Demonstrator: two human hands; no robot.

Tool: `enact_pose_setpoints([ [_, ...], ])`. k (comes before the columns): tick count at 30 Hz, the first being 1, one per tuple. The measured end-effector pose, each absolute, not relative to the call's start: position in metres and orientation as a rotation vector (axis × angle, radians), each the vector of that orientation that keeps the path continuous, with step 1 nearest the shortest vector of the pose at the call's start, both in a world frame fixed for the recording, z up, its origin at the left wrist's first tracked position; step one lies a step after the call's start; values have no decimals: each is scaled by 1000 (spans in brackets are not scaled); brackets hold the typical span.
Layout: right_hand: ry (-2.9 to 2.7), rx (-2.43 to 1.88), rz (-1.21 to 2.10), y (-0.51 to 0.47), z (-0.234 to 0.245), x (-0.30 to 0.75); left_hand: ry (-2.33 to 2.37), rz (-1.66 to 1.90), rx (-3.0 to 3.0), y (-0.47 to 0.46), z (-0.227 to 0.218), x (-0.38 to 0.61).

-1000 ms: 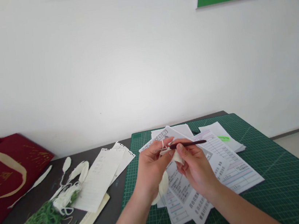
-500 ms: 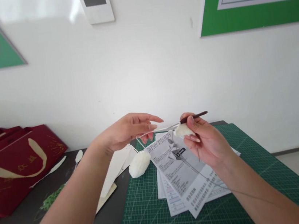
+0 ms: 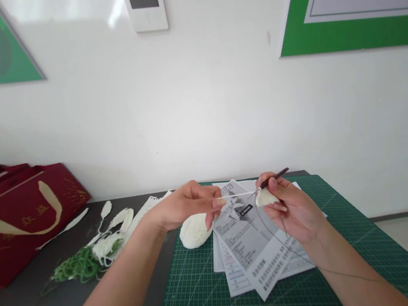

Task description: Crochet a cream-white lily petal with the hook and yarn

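My left hand pinches a strand of white yarn, drawn taut across to my right hand. In that right hand are a dark-handled crochet hook and a small white crocheted piece, with the hook's tip at the piece's upper edge, where the yarn meets it. A thin dark wire or thread loops from the piece and trails over my right forearm. Partly behind my left hand, a ball of white yarn lies at the mat's left edge.
Printed sheets with a flower picture lie on the green cutting mat. Left on the dark table are green yarn, white petal-like pieces and a red gift bag. A white wall rises behind.
My left hand has come down, and its spread fingers have closed on the yarn. My right hand has lowered slightly with hook and piece. The view has shifted, showing more of the left tabletop.
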State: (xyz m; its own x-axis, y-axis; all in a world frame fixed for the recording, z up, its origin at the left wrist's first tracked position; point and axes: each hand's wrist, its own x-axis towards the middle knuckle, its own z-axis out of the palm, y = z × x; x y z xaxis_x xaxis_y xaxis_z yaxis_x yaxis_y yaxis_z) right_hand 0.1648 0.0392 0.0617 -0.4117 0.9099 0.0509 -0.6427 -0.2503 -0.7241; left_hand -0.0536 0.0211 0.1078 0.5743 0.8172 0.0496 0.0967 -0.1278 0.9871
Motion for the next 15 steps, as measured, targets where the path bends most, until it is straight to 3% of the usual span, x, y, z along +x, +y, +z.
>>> enact_pose_setpoints([
  [6, -834, -469, 1881, 43, 44, 154, 616, 1065, 1316, 23, 79, -29],
  [15, -787, -498, 1839, 57, 42, 172, 835, 771, 1405, 38, 81, -64],
])
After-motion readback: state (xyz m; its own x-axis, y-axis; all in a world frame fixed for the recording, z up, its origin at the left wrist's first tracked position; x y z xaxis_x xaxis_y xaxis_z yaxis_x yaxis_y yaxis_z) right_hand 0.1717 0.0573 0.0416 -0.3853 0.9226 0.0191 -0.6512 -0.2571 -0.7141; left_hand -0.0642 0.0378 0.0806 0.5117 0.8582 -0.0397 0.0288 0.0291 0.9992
